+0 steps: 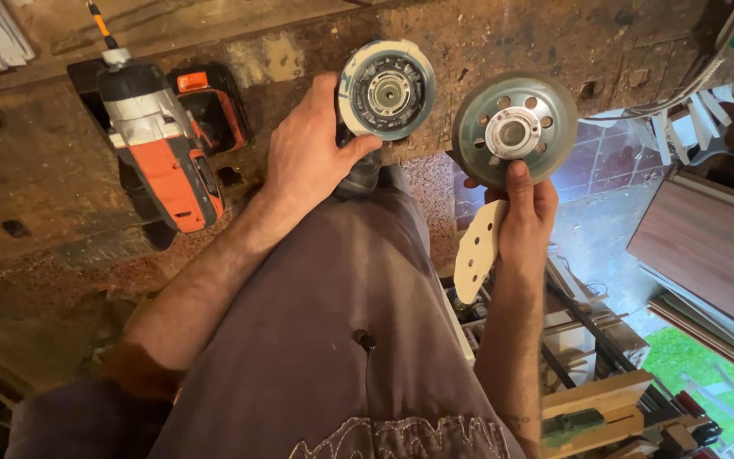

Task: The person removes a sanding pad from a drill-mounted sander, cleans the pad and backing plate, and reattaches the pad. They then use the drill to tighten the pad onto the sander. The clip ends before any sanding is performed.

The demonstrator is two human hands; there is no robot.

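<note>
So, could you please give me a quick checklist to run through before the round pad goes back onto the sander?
1. Left hand has a firm hold on the sander, face turned up: ok.
2. Right hand holds the round pad, thumb near the hub: ok.
3. Pad's holes unblocked: ok, as far as seen.
4. Sander's centre mount free of debris: cannot tell.
5. White perforated sheet out of the way: not ok, held in the right hand's fingers under the pad.
6. Cordless driver within reach on the workbench: ok.
</note>
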